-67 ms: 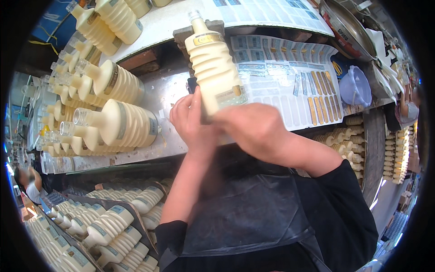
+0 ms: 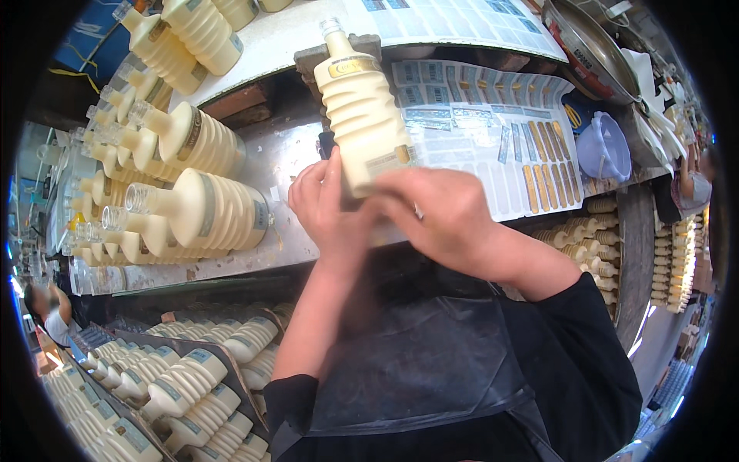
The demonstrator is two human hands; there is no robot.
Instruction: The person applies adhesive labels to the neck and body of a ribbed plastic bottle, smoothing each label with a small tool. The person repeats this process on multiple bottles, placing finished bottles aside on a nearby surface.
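Note:
A cream, ridged bottle [image 2: 360, 112] with a clear glass neck lies base toward me, its neck end on a dark rest [image 2: 309, 61]. It carries a gold label near the shoulder and a small gold-and-grey label near its base. My left hand [image 2: 319, 202] grips the base from the left, its index finger along the bottle's side. At the base's right corner my right hand [image 2: 439, 212] is closed, thumb and fingers brought together and slightly blurred. Whatever its fingertips hold, if anything, is hidden. To the right lies a sheet of gold and blue-grey stickers [image 2: 493, 181], partly used.
Similar bottles [image 2: 219, 212] stand crowded on the bench's left side. Below it, racks hold several rows of labelled bottles [image 2: 185, 381]. A lilac bucket [image 2: 604, 150] and a large round pan [image 2: 593, 46] are at the right. Another sticker sheet [image 2: 454, 23] lies on the raised board behind.
My right hand has shifted slightly down and right at the bottle's base, and its thumb shows more clearly beneath the fingers. The bottle and my left hand stay in place.

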